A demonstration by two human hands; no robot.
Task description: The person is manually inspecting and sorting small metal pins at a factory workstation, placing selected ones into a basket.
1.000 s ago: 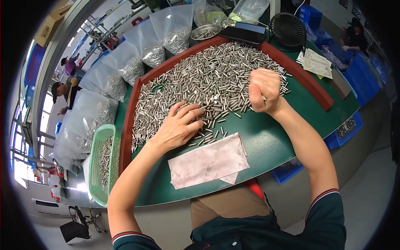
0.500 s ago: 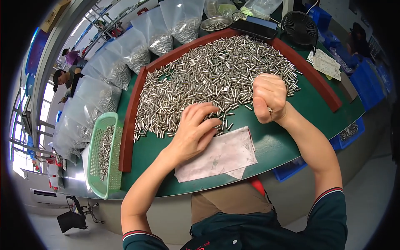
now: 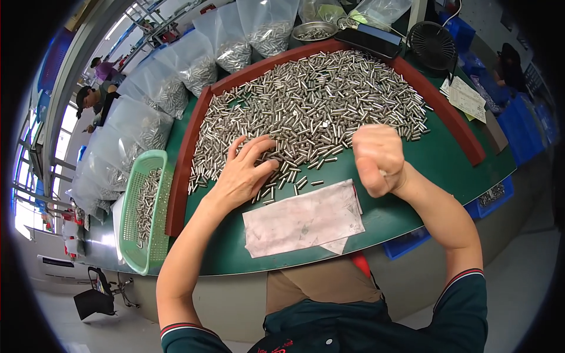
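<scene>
A wide heap of small silvery metal pins (image 3: 312,100) covers the middle of a green tabletop (image 3: 406,220). At the heap's near left edge is my left hand (image 3: 244,170), its fingers apart and bent down over the pins. Loose pins lie scattered beside its thumb. My right hand (image 3: 379,160) is a closed fist, raised over the green surface at the heap's near right side. What it holds, if anything, is hidden inside the fingers. A stained whitish cloth (image 3: 303,219) lies flat between my arms near the table edge.
A dark red rail (image 3: 191,147) borders the heap. A green basket (image 3: 159,235) of pins stands at left, with several clear bags (image 3: 200,65) of pins behind. A metal bowl (image 3: 315,32), phone (image 3: 371,42), black fan (image 3: 432,44) and papers (image 3: 467,97) sit farther back.
My left hand has moved left and spread its fingers, leaving more loose pins by the cloth. My right fist stays closed and is slightly lower in the picture.
</scene>
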